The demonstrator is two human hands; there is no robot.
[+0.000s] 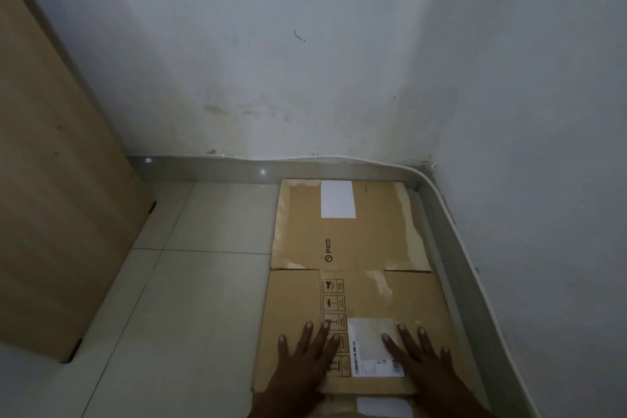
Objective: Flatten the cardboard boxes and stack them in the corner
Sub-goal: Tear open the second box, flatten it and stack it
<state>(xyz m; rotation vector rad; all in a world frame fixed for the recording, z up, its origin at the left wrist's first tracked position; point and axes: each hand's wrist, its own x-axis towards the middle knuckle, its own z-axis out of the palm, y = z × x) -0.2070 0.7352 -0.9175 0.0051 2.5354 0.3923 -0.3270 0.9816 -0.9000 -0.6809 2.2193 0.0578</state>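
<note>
Cardboard box lies flattened in the floor corner. Left hand and right hand press it, fingers spread flat.

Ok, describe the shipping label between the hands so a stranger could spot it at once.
In the room corner, the flattened cardboard lies on the floor. On its near half, between the left hand and the right hand, sits the shipping label. Unlike the blank white label at the far end, it carries printed text and barcodes.
</note>
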